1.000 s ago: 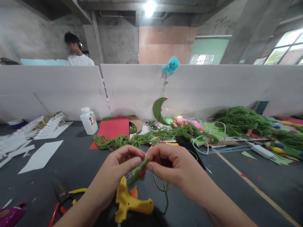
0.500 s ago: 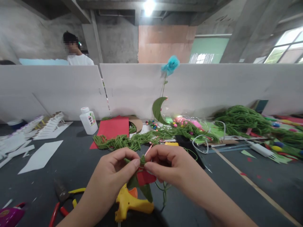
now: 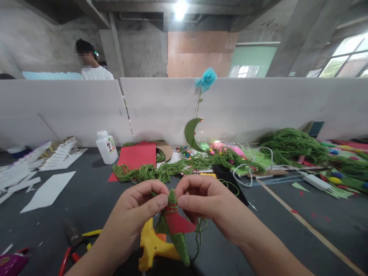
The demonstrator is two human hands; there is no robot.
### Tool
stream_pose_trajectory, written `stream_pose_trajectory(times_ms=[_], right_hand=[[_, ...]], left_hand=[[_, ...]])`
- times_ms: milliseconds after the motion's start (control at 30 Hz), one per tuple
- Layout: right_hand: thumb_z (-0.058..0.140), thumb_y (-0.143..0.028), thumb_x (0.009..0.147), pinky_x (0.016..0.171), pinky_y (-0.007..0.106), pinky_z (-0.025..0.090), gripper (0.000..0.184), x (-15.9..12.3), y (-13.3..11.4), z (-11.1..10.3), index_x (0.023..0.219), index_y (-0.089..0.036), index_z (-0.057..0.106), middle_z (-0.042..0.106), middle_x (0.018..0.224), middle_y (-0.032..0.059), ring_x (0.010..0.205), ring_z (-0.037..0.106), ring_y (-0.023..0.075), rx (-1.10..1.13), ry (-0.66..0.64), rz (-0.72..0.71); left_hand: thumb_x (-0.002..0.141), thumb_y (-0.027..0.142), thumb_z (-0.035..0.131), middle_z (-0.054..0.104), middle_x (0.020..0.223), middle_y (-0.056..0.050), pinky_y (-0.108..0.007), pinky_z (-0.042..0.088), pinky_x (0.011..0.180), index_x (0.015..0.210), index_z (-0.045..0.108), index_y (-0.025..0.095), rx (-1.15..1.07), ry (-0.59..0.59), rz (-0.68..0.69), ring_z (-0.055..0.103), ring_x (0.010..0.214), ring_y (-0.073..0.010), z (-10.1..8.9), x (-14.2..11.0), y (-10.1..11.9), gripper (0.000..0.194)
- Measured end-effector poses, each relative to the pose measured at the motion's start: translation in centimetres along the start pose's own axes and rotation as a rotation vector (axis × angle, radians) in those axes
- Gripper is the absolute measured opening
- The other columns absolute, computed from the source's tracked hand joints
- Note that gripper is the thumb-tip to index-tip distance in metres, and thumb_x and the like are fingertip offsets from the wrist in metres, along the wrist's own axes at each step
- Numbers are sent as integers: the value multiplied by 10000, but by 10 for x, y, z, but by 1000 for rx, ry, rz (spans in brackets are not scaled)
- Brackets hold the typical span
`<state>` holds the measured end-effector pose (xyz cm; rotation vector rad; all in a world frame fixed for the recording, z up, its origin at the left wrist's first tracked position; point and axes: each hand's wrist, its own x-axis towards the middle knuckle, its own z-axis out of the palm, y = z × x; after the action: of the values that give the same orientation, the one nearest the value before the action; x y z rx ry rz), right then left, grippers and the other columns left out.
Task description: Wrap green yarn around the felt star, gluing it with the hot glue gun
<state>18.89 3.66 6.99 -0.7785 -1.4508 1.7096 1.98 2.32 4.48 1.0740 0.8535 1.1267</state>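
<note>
Between my hands is a red piece partly wrapped in green yarn (image 3: pixel 178 222), with green yarn-covered points, one at the top and another hanging down to the lower right. My left hand (image 3: pixel 143 207) pinches it from the left near the upper point. From the right, my right hand (image 3: pixel 207 199) has thumb and forefinger closed by the same point, at the yarn. A loose strand of green yarn (image 3: pixel 199 237) dangles below my right hand. Directly beneath lies a yellow hot glue gun (image 3: pixel 153 245) on the dark table, partly covered by the yarn-wrapped piece.
Pliers (image 3: pixel 73 234) with red and yellow handles lie at the lower left, near a purple tool (image 3: pixel 13 264). Behind my hands are green yarn (image 3: pixel 146 173), red sheet (image 3: pixel 138 155) and a white bottle (image 3: pixel 107 147). A white charger (image 3: pixel 317 182) lies right. A white partition (image 3: pixel 244 107) stands behind.
The yarn-wrapped piece has turned between my fingers, so its red face and lower green point show more. Both hands stay in nearly the same place.
</note>
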Motion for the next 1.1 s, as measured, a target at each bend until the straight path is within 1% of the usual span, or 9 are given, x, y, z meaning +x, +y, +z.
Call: stream_pose_trajectory(times_ms=[200, 333, 433, 500, 567, 633, 700, 900, 1100], right_hand=[[689, -177, 678, 474, 172, 342, 101, 1, -1, 1, 671, -151, 592, 520, 541, -62, 480, 451, 44, -75, 49, -8], [691, -176, 679, 454, 174, 347, 145, 0, 2, 2, 798, -180, 608, 484, 484, -92, 443, 468, 54, -39, -10, -29], [671, -211, 700, 451, 186, 359, 91, -1, 2, 4, 753, -184, 603, 536, 503, -67, 463, 511, 72, -45, -24, -51], [662, -214, 701, 449, 187, 347, 84, -2, 1, 5, 697, -179, 586, 553, 529, -53, 477, 510, 72, -83, 16, -53], [652, -196, 695, 440, 180, 315, 83, -2, -1, 5, 665, -168, 580, 503, 515, -65, 458, 446, 54, -164, 69, -55], [634, -168, 695, 429, 175, 274, 63, -2, -2, 4, 662, -160, 581, 422, 493, -83, 446, 362, 43, -284, 131, -56], [612, -144, 698, 427, 177, 249, 47, 0, -2, 4, 663, -155, 582, 387, 493, -86, 458, 324, 46, -409, 185, -62], [561, -95, 690, 429, 179, 259, 86, 4, 2, 9, 634, -160, 557, 390, 504, -77, 476, 331, 59, -612, 271, -85], [542, -142, 725, 443, 183, 283, 63, 0, 7, 13, 676, -175, 563, 441, 512, -70, 474, 377, 67, -798, 301, -144]], left_hand=[[680, 270, 694, 542, 581, 18, -206, 377, 575, 644, 638, 172, -134, -95, -54, 466, 579, -109, 4, -1, 2, 119], [699, 268, 676, 557, 609, 0, -207, 370, 581, 671, 667, 154, -165, -204, -96, 455, 573, -103, 5, 0, 2, 118], [725, 237, 653, 531, 610, 12, -193, 361, 578, 695, 665, 146, -211, -243, -127, 430, 564, -85, 6, 2, -1, 97], [738, 219, 642, 529, 628, 19, -188, 367, 601, 742, 667, 155, -186, -230, -147, 453, 601, -87, 6, 3, -2, 70], [741, 211, 641, 573, 710, 12, -196, 379, 650, 793, 663, 180, -83, -157, -123, 498, 688, -104, 4, 5, -2, 64], [751, 243, 636, 593, 769, 12, -208, 383, 691, 772, 653, 200, 63, -49, -40, 513, 753, -123, 0, 6, -1, 51], [776, 299, 604, 573, 725, 17, -215, 379, 671, 695, 639, 201, 208, 13, 44, 497, 724, -128, -3, 6, 2, 132], [758, 292, 596, 540, 638, 9, -228, 370, 574, 666, 649, 189, 487, 26, 83, 463, 629, -140, -2, 0, 11, 149], [768, 339, 602, 528, 589, 26, -205, 353, 540, 693, 663, 176, 382, -50, 8, 435, 560, -104, -8, 6, 3, 190]])
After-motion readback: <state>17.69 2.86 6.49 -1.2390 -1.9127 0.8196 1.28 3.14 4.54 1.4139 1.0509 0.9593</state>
